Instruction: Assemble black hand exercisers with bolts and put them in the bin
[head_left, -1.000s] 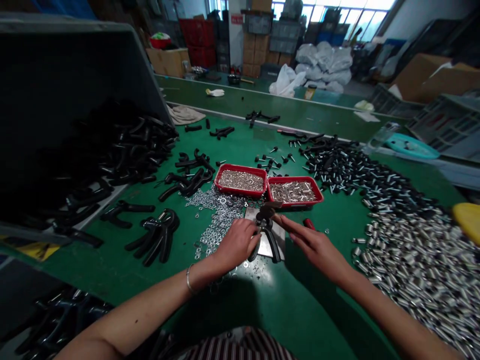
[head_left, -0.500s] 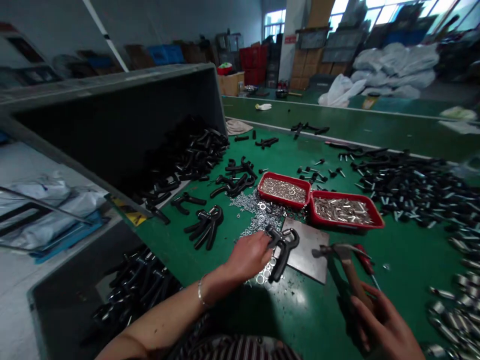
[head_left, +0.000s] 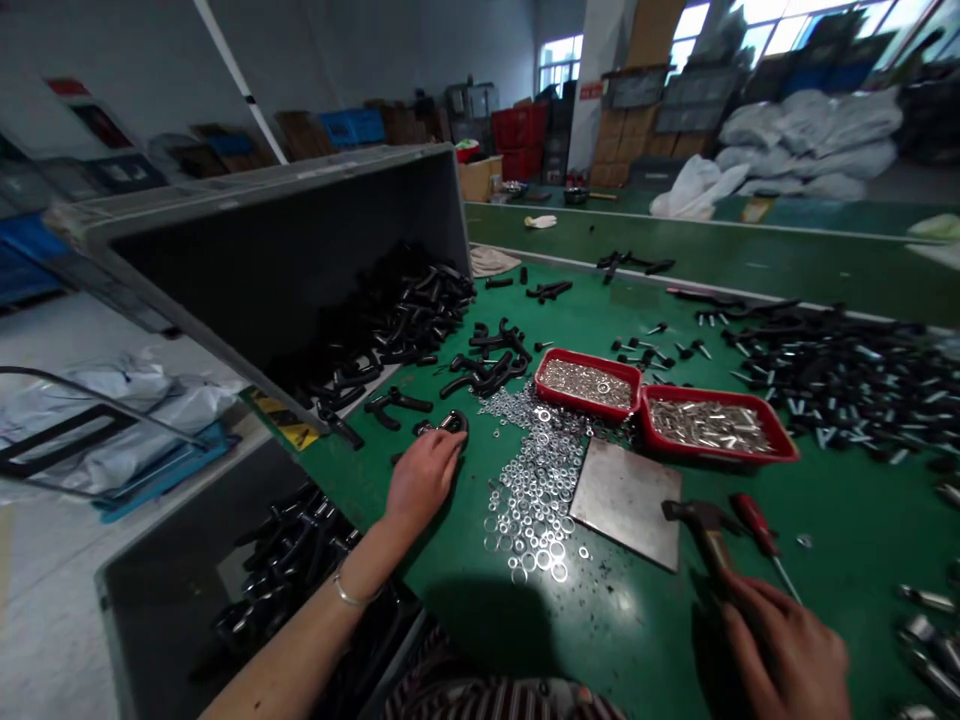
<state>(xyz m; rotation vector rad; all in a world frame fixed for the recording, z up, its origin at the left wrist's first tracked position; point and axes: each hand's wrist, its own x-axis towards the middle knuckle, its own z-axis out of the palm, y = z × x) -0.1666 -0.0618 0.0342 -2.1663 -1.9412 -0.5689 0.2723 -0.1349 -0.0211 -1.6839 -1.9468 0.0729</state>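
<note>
Factory workshop, by the signs: green workbench (head_left: 466, 515) strewn with washers (head_left: 536, 490), red trays (head_left: 784, 446) of small metal parts (head_left: 709, 423), hammer (head_left: 712, 537), stacked cartons (head_left: 611, 140) behind.

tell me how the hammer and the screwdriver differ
The hammer is in the right hand; the screwdriver lies on the table. The hammer's handle is brown, the screwdriver's red. The hammer ends in a dark head, the screwdriver in a thin straight shaft. Both are hand tools.

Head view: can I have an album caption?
Right grip on a hammer, left grip over a black clamp, metal plate between.
</note>
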